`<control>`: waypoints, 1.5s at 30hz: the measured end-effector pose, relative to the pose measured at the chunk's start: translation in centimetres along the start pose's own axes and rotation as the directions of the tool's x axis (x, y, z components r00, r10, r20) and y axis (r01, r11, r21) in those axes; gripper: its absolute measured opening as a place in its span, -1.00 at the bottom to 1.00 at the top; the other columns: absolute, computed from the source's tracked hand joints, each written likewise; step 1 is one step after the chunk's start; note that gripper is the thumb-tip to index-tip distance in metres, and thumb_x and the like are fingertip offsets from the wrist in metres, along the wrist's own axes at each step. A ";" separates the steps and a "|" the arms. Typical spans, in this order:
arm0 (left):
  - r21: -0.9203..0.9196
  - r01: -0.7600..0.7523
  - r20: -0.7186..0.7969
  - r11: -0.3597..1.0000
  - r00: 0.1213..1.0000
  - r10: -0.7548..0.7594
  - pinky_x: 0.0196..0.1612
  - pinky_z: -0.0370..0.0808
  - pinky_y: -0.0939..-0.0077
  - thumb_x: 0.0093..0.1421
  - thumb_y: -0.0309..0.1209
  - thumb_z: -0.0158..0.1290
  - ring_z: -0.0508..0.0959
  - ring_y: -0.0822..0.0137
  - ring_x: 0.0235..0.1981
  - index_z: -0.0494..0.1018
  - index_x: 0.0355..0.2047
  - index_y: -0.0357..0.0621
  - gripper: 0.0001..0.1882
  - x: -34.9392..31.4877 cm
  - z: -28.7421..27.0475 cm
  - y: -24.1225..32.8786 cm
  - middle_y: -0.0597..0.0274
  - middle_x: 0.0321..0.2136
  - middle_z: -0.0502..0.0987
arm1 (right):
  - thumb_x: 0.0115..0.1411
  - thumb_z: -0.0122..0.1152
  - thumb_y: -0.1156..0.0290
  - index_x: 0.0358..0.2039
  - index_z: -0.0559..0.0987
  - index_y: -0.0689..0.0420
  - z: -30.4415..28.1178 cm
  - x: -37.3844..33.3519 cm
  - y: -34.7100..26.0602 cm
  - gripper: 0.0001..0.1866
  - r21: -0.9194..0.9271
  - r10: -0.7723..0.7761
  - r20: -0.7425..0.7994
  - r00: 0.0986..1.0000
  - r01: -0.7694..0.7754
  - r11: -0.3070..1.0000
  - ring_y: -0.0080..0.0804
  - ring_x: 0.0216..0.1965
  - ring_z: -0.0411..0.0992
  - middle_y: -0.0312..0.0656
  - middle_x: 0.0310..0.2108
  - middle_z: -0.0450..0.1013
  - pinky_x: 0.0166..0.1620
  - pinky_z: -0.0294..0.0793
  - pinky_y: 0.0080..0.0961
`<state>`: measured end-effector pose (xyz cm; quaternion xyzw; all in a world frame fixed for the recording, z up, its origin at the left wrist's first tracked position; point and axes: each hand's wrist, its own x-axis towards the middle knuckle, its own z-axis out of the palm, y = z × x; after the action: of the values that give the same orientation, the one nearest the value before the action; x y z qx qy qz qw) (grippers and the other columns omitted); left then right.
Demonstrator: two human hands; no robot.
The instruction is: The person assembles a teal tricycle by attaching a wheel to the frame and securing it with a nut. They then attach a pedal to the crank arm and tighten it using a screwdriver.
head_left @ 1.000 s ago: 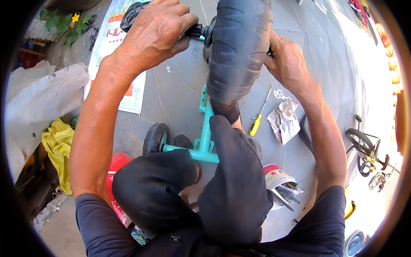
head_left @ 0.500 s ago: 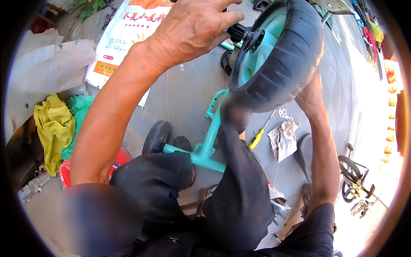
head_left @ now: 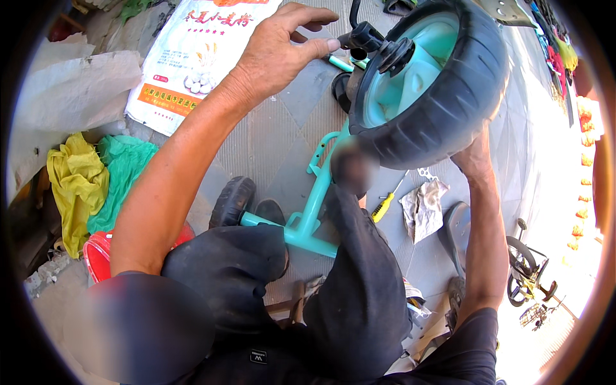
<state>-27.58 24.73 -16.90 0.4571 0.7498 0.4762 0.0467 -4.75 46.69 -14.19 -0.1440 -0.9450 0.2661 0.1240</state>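
Note:
A child's tricycle stands before me, its turquoise frame (head_left: pixel 314 199) lying between my legs. The large front wheel (head_left: pixel 443 122) has a black tyre and a turquoise hub, with a black crank (head_left: pixel 367 37) at its left side. My left hand (head_left: pixel 279 48) is beside that crank, fingers apart; its thumb tip is at or just short of the crank's end. From the right, my right hand (head_left: pixel 476 157) grips the tyre's lower edge, its fingers mostly hidden behind the rubber. A small rear wheel (head_left: pixel 232 202) shows beside my left knee.
A yellow screwdriver (head_left: pixel 384 208), a small metal spanner (head_left: pixel 425 173) and a crumpled paper (head_left: pixel 423 208) lie on the tiled floor. A white printed sack (head_left: pixel 173 70), yellow cloth (head_left: pixel 77 192) and green plastic (head_left: pixel 128 179) are at left. A small dark wheeled object (head_left: pixel 529 263) stands at right.
My left hand has come off the crank area, moving left and down, and its fingers have spread. The front wheel has shifted slightly right, with my right hand still at its tyre.

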 end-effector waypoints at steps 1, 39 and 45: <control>-0.033 0.024 0.052 0.999 0.998 -0.022 -0.01 0.47 0.42 0.10 -0.22 0.20 0.50 0.31 -0.07 0.52 -0.05 -0.08 -0.59 0.5 -0.2 0.5 0.19 -0.16 0.54 | 0.07 0.13 0.46 -0.35 0.53 0.32 0.0 0.0 0.0 -0.81 0.002 -0.010 -0.008 1.000 0.010 1.000 -0.21 -0.52 0.39 0.02 -0.53 0.48 -0.33 0.42 -0.37; -0.464 0.530 0.395 0.710 0.841 -0.369 -0.04 0.55 0.41 0.02 -0.21 0.27 0.64 0.27 -0.30 0.52 -0.13 -0.30 -0.52 2.6 0.8 1.2 0.03 -0.33 0.60 | 0.09 0.20 0.43 -0.19 0.54 0.24 -0.3 1.3 -1.6 -0.74 0.055 0.027 0.053 0.998 -0.029 0.998 -0.53 -0.38 0.47 -0.14 -0.42 0.56 -0.19 0.47 -0.48; -0.413 0.514 0.426 0.752 0.839 -0.339 -0.04 0.55 0.42 0.10 -0.26 0.20 0.62 0.29 -0.26 0.50 -0.13 -0.34 -0.58 2.3 0.5 1.6 0.06 -0.31 0.58 | 0.10 0.15 0.47 -0.21 0.55 0.26 -0.1 1.1 -2.0 -0.77 0.095 0.025 0.012 1.000 -0.026 0.995 -0.45 -0.37 0.48 -0.11 -0.41 0.55 -0.18 0.47 -0.44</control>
<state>-27.59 26.98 -15.10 0.3136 0.6623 0.5518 0.3981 -6.14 45.47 -12.92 -0.1485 -0.9300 0.3132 0.1223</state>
